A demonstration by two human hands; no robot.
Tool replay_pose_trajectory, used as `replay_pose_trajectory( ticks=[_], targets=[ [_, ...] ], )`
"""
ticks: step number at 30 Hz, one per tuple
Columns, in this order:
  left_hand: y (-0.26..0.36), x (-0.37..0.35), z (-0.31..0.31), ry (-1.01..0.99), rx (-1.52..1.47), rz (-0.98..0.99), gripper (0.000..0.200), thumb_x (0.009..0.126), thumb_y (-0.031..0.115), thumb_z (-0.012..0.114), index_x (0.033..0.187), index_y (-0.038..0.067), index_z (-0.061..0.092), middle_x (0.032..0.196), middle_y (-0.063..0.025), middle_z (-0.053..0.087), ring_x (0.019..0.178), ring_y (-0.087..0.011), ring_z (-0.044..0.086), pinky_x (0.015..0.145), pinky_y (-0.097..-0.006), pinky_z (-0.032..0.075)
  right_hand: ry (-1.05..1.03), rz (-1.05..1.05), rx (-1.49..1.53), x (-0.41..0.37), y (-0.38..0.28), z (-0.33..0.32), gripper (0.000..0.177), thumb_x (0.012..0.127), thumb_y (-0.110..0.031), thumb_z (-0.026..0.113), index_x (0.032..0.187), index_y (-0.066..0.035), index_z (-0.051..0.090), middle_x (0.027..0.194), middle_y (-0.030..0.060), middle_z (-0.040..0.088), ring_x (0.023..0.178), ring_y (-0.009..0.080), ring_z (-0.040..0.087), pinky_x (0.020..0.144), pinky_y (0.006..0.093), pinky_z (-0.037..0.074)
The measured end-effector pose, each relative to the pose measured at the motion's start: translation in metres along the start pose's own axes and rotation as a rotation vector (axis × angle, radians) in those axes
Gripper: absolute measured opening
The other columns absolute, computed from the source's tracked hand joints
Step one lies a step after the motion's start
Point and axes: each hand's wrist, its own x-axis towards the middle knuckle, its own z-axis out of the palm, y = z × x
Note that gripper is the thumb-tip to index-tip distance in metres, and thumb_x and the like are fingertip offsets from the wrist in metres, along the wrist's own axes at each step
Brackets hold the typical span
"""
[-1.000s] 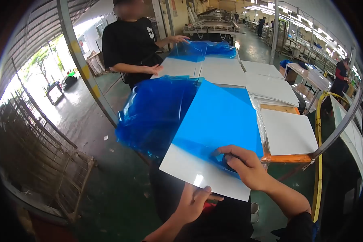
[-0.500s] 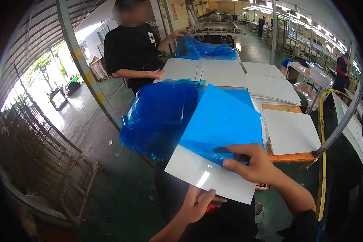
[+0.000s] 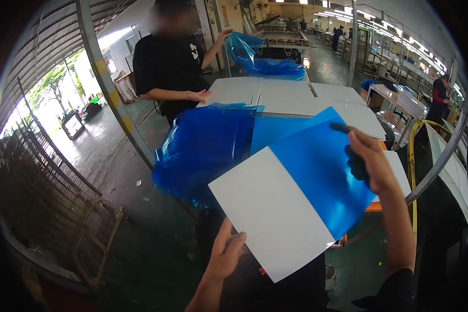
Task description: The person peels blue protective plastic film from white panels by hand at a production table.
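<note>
While a white panel (image 3: 268, 213) is held at a slant in front of the table (image 3: 374, 207), blue film (image 3: 320, 182) extends across its right side, the left part bare. The left hand (image 3: 228, 249) is clamped on the panel's lower-left edge, thumb on top; the right hand (image 3: 370, 158) pinches the film's far right edge. Beyond lie a crumpled film pile (image 3: 208, 151) and white sheets (image 3: 288, 96); a co-worker (image 3: 169, 65) holds up a second film (image 3: 244, 49).

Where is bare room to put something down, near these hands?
The widest bare patch is the floor between the rack and the film pile; a white scrap lies there. A smaller floor patch shows between the held sheet and right forearm. Beyond, it is crowded: film pile, blue sheet and white sheets leave little visible gap.
</note>
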Motion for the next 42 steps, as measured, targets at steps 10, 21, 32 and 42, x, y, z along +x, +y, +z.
replay_pose_trajectory(
  ticks=[10,21,32,42],
  targets=[
    [-0.015,-0.007,-0.073,0.221,-0.069,0.083,0.05,0.108,0.008,0.043,0.157,0.001,0.032,0.147,-0.0138,0.052,0.124,-0.0225,0.06,0.101,-0.034,0.052,0.324,-0.035,0.069,0.015,-0.041,-0.111,0.051,0.102,-0.039,0.064,0.145,-0.013,0.056,0.094,-0.0033,0.067,0.073,0.0052,0.064,0.062,0.0215,0.054],
    [0.021,-0.122,-0.221,0.692,-0.105,0.429,0.054,0.111,0.025,0.039,0.161,0.008,0.027,0.16,-0.0092,0.038,0.143,-0.0268,0.042,0.118,-0.0411,0.036,-0.152,-0.291,-0.232,0.18,-0.116,-0.02,0.036,0.103,-0.038,0.062,0.128,-0.013,0.061,0.095,-0.0025,0.068,0.083,0.0106,0.065,0.072,0.0287,0.056],
    [0.014,-0.2,-0.252,0.951,-0.227,0.501,0.056,0.111,0.027,0.04,0.162,0.008,0.025,0.161,-0.0088,0.038,0.145,-0.0259,0.041,0.118,-0.0416,0.036,0.161,-1.337,-1.068,0.31,-0.204,0.14,0.03,0.104,-0.023,0.054,0.122,-0.003,0.069,0.108,0.0181,0.073,0.091,0.0326,0.067,0.084,0.0403,0.052],
    [0.011,-0.191,-0.253,0.97,-0.211,0.517,0.055,0.112,0.026,0.039,0.162,0.007,0.025,0.162,-0.0085,0.037,0.146,-0.0248,0.04,0.118,-0.0411,0.037,-0.059,-1.358,-1.097,0.301,-0.193,0.177,0.029,0.103,-0.017,0.052,0.119,-0.001,0.069,0.113,0.0223,0.072,0.109,0.036,0.067,0.094,0.0422,0.051]
  ],
)
